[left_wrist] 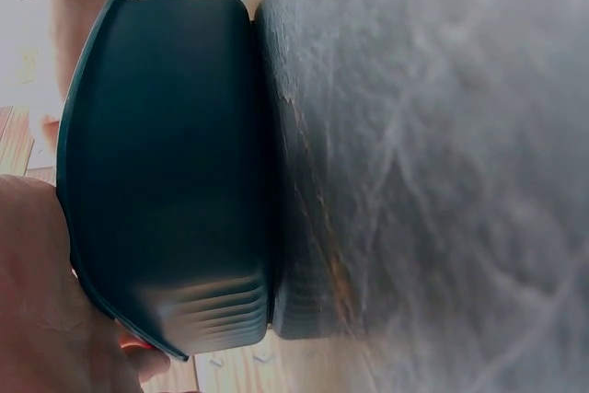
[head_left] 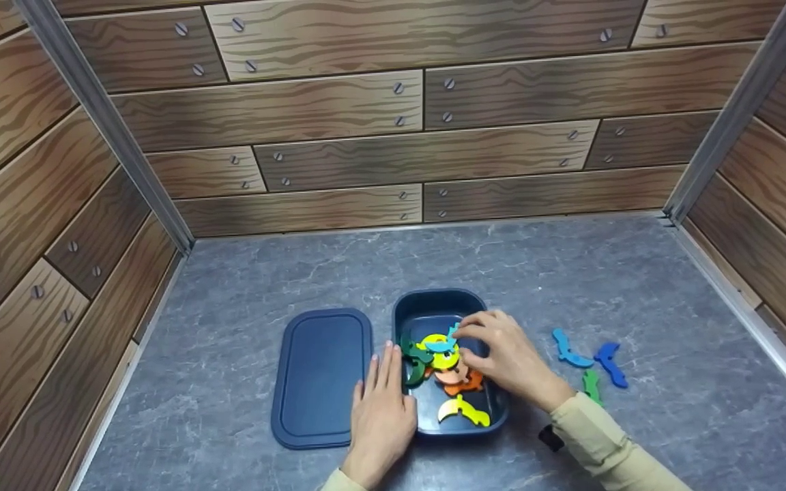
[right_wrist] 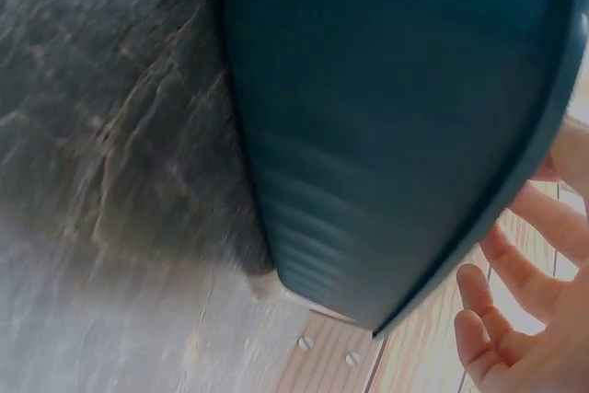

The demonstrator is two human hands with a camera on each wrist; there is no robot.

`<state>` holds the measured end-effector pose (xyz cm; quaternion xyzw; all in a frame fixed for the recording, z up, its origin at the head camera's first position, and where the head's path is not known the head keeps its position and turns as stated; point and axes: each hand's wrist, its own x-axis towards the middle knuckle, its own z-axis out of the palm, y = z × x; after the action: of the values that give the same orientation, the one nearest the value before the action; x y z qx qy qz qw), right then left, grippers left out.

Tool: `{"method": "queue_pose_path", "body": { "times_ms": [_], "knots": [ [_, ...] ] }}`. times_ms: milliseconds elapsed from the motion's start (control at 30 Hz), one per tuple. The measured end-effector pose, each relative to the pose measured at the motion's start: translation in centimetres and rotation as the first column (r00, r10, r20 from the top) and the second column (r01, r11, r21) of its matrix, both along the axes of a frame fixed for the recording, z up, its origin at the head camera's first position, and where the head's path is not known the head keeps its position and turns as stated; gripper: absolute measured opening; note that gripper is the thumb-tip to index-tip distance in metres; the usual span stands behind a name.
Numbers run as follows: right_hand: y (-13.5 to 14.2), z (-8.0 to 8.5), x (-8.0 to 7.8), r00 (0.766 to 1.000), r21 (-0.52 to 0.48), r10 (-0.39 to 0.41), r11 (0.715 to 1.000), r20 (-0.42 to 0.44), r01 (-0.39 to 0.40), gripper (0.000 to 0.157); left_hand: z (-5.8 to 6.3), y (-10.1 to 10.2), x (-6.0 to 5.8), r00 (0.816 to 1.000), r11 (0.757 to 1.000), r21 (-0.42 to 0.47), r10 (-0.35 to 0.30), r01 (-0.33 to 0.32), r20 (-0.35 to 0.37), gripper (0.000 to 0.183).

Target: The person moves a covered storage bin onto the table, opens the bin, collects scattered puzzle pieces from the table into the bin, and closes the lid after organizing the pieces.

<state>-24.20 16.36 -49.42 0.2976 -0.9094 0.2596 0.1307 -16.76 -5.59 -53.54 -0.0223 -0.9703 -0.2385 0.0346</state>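
Note:
A dark blue plastic box holds several flat, colourful animal-shaped pieces: yellow, dark green, peach, orange and light blue. My left hand rests on its left rim, fingers straight and pointing away; the left wrist view shows the hand against the rim. Over the right half of the box is my right hand, thumb and index finger apart. Its index fingertip is beside the light blue piece on top of the pile. In the right wrist view, the other fingers are loosely bent near the rim.
The matching dark blue lid lies flat left of the box. On the grey tabletop to the right are a light blue piece, a dark blue piece and a green piece. Wood-patterned walls enclose the back and sides.

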Motion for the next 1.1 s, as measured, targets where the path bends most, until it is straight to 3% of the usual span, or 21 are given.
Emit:
{"method": "queue_pose_path", "body": {
  "times_ms": [500, 633, 833, 1100],
  "knots": [
    [5.5, -1.0, 0.0, 0.984, -0.067, -0.176, 0.982, -0.02, 0.175, 0.023, -0.3, -0.1, 0.1, 1.0, 1.0, 0.004, 0.007, -0.007, -0.011, 0.068],
    [7.2, -1.5, -0.1, 0.973, -0.049, -0.232, 0.971, 0.002, 0.232, 0.023, -0.3, -0.2, 0.1, 1.0, 1.0, 0.014, 0.009, -0.009, -0.013, 0.068],
    [9.4, -1.9, -0.5, 0.961, 0.003, -0.276, 0.961, -0.031, 0.276, 0.025, -0.2, -0.2, 0.1, 1.0, 1.0, 0.015, 0.005, -0.004, -0.016, 0.069],
    [11.6, -2.1, -0.4, 0.934, 0.128, -0.341, 0.936, 0.108, 0.327, 0.031, -0.4, -0.1, 0.4, 1.0, 1.0, 0.01, 0.003, -0.002, -0.009, 0.068]
  ]
}}
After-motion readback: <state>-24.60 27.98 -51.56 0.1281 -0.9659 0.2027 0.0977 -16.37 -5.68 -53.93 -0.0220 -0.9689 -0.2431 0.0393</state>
